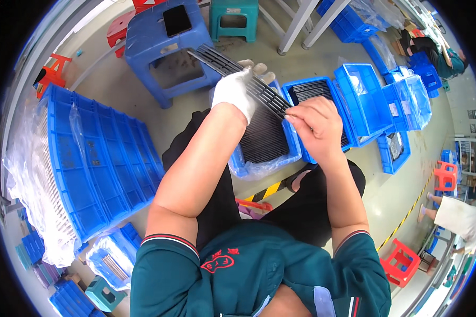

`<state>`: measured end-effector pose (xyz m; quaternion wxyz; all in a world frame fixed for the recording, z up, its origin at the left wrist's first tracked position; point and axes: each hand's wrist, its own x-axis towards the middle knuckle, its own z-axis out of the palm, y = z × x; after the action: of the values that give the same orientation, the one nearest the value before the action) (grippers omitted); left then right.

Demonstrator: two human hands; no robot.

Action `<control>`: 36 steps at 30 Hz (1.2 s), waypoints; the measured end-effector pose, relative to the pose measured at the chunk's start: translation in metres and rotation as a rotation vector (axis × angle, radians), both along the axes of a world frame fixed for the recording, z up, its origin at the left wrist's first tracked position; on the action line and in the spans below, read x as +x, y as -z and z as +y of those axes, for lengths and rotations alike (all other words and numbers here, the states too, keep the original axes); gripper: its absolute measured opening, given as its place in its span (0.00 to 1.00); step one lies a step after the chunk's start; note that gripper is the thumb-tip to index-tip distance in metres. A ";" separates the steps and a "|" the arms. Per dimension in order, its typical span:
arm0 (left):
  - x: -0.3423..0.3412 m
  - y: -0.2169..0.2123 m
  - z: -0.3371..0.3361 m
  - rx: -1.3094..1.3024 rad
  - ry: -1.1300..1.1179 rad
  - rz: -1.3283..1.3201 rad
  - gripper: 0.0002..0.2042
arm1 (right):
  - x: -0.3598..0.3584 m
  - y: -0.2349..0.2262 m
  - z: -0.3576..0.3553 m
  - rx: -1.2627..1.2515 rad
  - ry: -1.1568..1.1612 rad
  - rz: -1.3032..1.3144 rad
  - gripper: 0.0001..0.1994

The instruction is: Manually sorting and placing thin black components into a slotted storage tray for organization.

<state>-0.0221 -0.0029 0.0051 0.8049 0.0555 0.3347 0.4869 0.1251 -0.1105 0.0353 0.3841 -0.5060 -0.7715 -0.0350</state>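
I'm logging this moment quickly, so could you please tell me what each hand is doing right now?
Left hand, in a white glove: closed around the long black slotted strip, holding it up.
Right hand, bare: fingertips pinching the strip's near end.

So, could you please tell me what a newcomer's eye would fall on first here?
At the centre, a white-gloved left hand and a bare right hand hold a long dark slotted strip above a blue bin of similar dark strips. A tall stack of blue crates fills the left, and a blue stool carries a phone.
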 end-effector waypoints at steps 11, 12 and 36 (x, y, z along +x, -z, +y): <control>-0.009 -0.004 0.011 -0.071 -0.120 -0.125 0.05 | -0.017 0.017 0.007 0.375 -0.032 -0.223 0.10; -0.009 -0.004 0.012 -0.075 -0.130 -0.118 0.05 | -0.019 0.017 0.008 0.391 -0.023 -0.237 0.10; -0.017 -0.006 0.015 -0.145 -0.208 -0.118 0.04 | -0.036 0.013 0.009 0.388 0.024 -0.361 0.09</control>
<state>-0.0395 0.0125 0.0110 0.7703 -0.0664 0.3249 0.5447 0.0891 -0.1011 0.0222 0.3298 -0.4175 -0.8003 -0.2764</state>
